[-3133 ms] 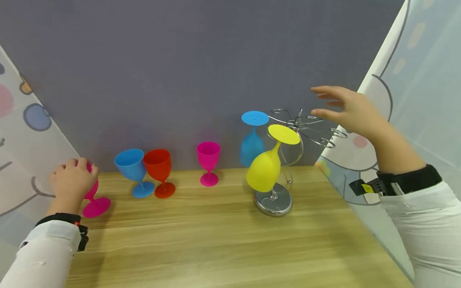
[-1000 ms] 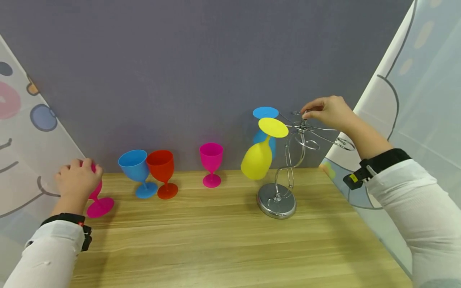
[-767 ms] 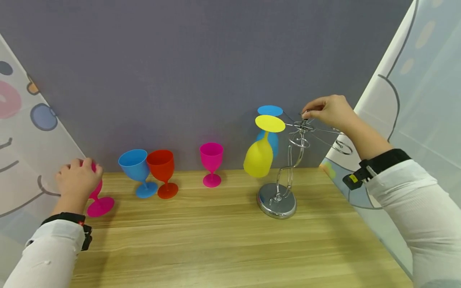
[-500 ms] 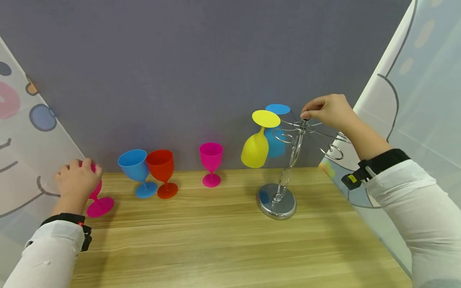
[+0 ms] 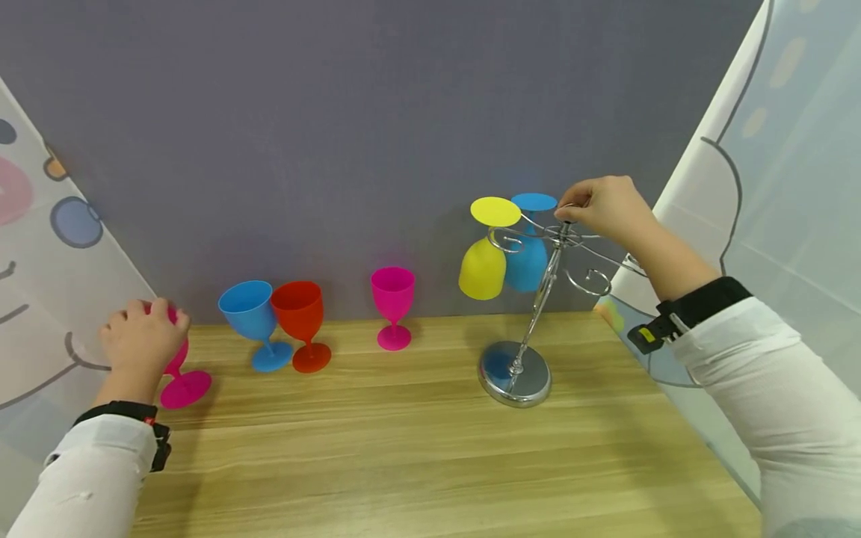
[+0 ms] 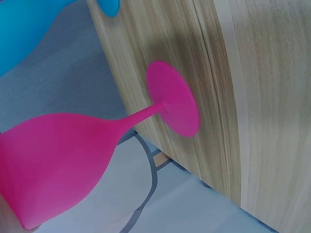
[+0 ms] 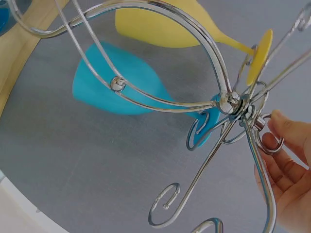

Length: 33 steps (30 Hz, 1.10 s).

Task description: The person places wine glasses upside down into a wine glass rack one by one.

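Note:
At the left of the head view, my left hand (image 5: 143,336) holds a pink goblet (image 5: 186,389) by its bowl; the goblet stands upright on its foot. The left wrist view shows that goblet's bowl (image 6: 63,155) and stem, with fingertips barely in sight at the edge. My right hand (image 5: 608,211) pinches the small ring (image 7: 272,141) on top of a chrome wine glass rack (image 5: 538,317). Upside down on the rack's curled arms hang a yellow goblet (image 5: 482,269) and a blue goblet (image 5: 527,261), side by side at its back left.
Left of the rack stand another pink goblet (image 5: 393,293), a red goblet (image 5: 298,310) and a second blue goblet (image 5: 247,310), the last two close together. A grey wall (image 5: 336,134) backs the wooden table (image 5: 403,448). Patterned panels (image 5: 780,224) flank both sides.
My right hand has come down onto the rack's top ring. The rack has turned clockwise as seen from above, carrying the yellow and blue goblets towards the back. My left hand has kept its hold.

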Motion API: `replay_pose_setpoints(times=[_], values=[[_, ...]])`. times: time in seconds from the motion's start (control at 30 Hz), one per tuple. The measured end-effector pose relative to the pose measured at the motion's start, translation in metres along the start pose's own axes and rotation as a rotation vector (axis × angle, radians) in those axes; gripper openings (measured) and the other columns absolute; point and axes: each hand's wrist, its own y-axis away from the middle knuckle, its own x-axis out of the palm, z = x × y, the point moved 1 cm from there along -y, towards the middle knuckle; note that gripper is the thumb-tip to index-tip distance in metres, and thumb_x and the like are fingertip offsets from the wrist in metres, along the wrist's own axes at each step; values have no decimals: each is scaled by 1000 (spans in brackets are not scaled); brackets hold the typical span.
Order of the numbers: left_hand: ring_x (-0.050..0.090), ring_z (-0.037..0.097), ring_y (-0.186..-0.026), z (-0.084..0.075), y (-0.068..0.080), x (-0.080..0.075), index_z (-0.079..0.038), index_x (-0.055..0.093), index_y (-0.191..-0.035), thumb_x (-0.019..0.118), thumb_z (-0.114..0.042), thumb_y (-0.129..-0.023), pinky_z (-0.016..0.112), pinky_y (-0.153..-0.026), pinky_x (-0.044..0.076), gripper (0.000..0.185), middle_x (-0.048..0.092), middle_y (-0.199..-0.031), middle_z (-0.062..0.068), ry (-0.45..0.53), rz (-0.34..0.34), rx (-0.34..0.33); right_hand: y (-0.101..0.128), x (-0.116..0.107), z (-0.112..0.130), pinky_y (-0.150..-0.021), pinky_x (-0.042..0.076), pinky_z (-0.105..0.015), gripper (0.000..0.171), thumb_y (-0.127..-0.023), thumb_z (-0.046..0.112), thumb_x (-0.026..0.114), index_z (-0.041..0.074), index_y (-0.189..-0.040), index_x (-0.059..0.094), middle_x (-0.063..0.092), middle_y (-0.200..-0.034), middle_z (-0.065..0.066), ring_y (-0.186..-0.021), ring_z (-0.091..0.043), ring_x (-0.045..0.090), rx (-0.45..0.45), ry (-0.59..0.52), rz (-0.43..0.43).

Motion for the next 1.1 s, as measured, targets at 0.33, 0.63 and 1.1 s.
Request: replay_pose_setpoints(times=[0.33,0.63,1.1], values=[[25,63,-110,-7,-2,-3,7,29,-133,34,-35,-101,72,-90,29,53,25,-125,40,-28,11,2,3,2,-4,-75,46,-45,34,-95,36,60,7,-111,69,67,-103,-17,-91,-31,56,20,-16,5],[25,63,-111,-14,-5,3,7,32,-131,34,-33,-100,72,-91,27,51,26,-126,40,3,-4,14,7,-1,-11,-75,47,-48,34,-94,35,62,6,-109,70,68,-101,-18,-91,-31,57,-12,-8,-10],[24,64,-111,-5,-3,-2,8,30,-133,34,-35,-101,72,-92,27,54,24,-126,41,-11,10,8,4,0,-1,-75,47,-47,30,-95,33,60,8,-109,69,67,-107,-16,-93,-31,57,0,13,-1]])
